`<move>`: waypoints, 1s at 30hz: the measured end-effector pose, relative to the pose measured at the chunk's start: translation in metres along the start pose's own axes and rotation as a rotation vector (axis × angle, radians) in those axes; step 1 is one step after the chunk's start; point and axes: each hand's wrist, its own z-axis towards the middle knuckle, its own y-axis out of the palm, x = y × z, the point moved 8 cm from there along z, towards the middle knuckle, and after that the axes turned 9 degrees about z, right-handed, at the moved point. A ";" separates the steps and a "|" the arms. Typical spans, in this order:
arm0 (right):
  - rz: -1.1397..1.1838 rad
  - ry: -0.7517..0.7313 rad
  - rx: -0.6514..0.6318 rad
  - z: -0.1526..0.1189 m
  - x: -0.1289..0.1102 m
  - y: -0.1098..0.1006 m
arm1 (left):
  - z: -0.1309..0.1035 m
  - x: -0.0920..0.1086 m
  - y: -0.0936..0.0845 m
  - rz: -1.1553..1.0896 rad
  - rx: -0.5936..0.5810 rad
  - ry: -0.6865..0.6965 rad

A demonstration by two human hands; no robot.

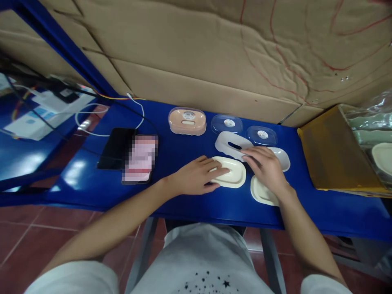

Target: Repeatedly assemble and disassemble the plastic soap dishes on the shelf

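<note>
My left hand (202, 175) is over the left end of a shallow cream soap dish tray (234, 175), its index finger inside and its thumb at the near rim. My right hand (268, 169) has its fingertips closed on the right edge of a white soap dish insert (225, 143) with an oval slot. Under the right palm, a second cream tray (260, 192) is partly covered. Another white piece (283, 159) lies just beyond that hand, also partly hidden.
Behind stand a peach soap dish (187, 122) under a clear lid and two clear lids (226, 123) with round stickers. A phone (140, 159) and black device (114, 149) lie left, near white cables. An open cardboard box (333, 151) with wrapped pieces stands right. Cardboard (183, 53) backs the blue table.
</note>
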 end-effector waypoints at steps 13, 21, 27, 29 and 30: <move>0.084 -0.205 -0.169 -0.015 -0.056 0.013 | 0.000 -0.008 -0.002 0.003 0.078 -0.087; -0.065 -0.226 -0.312 -0.023 -0.057 0.033 | 0.002 -0.011 0.005 -0.079 0.026 -0.094; -0.101 -0.253 -0.340 -0.027 -0.054 0.040 | 0.001 -0.015 0.008 -0.120 0.019 -0.110; -0.109 -0.255 -0.363 -0.027 -0.053 0.043 | 0.001 -0.016 0.010 -0.122 0.016 -0.108; -0.103 -0.254 -0.367 -0.028 -0.052 0.043 | 0.000 -0.016 0.011 -0.123 0.013 -0.105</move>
